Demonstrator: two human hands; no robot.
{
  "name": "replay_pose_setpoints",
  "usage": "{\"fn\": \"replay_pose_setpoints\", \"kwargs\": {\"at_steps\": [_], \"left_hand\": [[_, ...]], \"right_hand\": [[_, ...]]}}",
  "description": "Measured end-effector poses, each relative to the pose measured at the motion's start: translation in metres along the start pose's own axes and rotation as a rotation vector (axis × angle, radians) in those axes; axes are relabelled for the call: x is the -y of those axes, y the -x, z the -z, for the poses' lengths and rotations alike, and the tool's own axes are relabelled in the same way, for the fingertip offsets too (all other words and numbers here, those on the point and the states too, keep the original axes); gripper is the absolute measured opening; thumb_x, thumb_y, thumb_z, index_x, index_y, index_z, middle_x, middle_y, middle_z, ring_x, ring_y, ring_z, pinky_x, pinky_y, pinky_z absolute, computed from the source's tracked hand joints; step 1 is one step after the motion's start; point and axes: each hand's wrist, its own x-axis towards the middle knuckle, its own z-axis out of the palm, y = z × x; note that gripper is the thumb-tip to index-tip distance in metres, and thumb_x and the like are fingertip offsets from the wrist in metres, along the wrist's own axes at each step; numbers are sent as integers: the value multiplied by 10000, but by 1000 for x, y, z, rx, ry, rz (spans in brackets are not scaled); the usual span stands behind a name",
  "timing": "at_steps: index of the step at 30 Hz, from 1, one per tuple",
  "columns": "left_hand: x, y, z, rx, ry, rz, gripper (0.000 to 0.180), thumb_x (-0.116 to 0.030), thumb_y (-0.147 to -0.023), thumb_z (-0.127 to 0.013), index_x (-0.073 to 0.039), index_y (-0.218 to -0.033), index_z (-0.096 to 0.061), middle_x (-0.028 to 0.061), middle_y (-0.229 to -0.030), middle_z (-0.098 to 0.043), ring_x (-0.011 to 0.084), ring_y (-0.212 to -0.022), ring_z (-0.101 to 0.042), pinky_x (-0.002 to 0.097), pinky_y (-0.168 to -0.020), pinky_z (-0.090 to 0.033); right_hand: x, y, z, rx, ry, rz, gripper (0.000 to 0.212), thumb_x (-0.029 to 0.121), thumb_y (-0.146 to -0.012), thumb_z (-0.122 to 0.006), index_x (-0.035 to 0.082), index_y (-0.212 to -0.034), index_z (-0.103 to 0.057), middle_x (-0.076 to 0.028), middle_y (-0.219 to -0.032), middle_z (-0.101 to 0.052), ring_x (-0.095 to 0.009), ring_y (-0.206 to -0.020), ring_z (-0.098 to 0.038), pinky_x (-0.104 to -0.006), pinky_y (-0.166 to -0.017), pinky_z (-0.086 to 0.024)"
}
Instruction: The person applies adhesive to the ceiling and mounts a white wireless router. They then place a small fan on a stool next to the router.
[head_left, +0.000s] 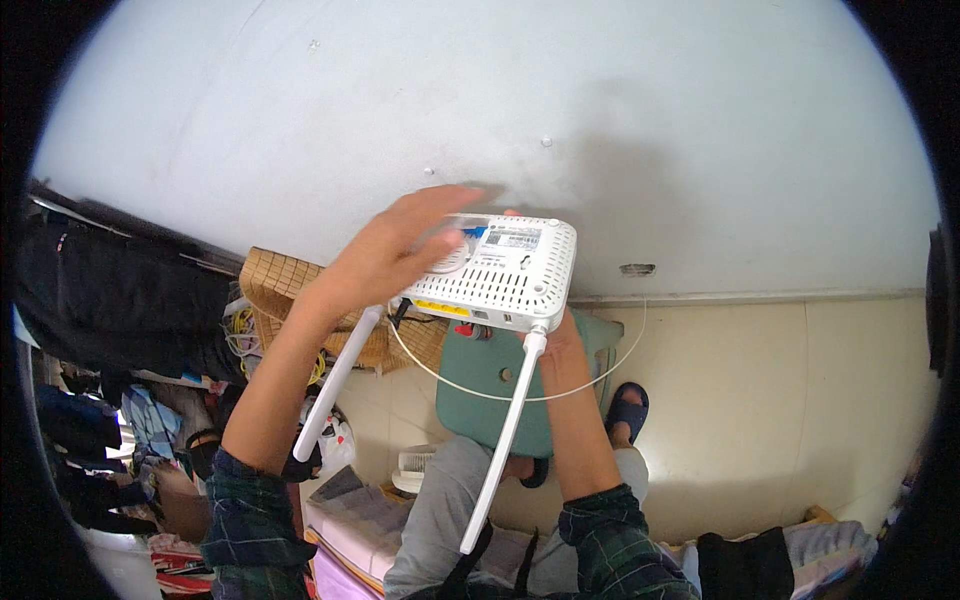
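A white wireless router (pixel 545 265) is held up before the wall, its vented, labelled face toward me and a row of yellow ports along its near edge. Two white antennas, a left one (pixel 340 385) and a right one (pixel 508 440), hang down from it. My right hand (pixel 562 335) supports it from behind, a fingertip showing at the top edge. Over its left end is my left hand (pixel 385 250), fingers stretched, thumb apart and slightly blurred; whether it touches the router I cannot tell. A thin white cable (pixel 480 394) loops from the router toward a wall opening (pixel 637 270).
Below the router stands a green stool (pixel 480 400) with a small red item on it. The pale wall (pixel 720 150) rises directly ahead. At left are a woven mat (pixel 270 285), bundled cables (pixel 240 330) and dark clothing (pixel 120 290). Bedding (pixel 350 530) lies near my legs.
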Motion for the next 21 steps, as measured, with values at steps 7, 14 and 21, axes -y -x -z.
{"fn": "replay_pose_setpoints", "kwargs": {"at_steps": [7, 14, 21], "left_hand": [[-22, -26, -25, 138, -113, -274, 509, -389, -986, -359, -27, -1327, -464, 181, -1326, -491, 334, -1261, -423, 412, -1058, -334], [-19, -30, -31, 179, -122, -222, 519, -385, -994, -319, -35, -1365, -417, 165, -1375, -449, 329, -1272, -418, 411, -1085, -306], [41, 21, 19, -240, 290, 178, 492, -110, -918, -509, -137, -1396, -396, 90, -1433, -392, 241, -1246, -457, 395, -1033, -393]], "right_hand": [[-14, -9, -16, 31, -18, -112, 553, 308, -889, -594, 34, -1322, -388, -125, -1256, -529, -215, -1056, -610, -331, -828, -574], [-10, -9, -8, -46, -2, -72, 558, 292, -892, -594, 30, -1337, -381, -137, -1236, -548, -230, -1101, -584, -370, -889, -543], [-3, -3, -28, 36, -31, -64, 618, 332, -904, -550, 9, -1385, -334, -138, -1371, -438, -242, -1219, -484, -389, -985, -458]]}}
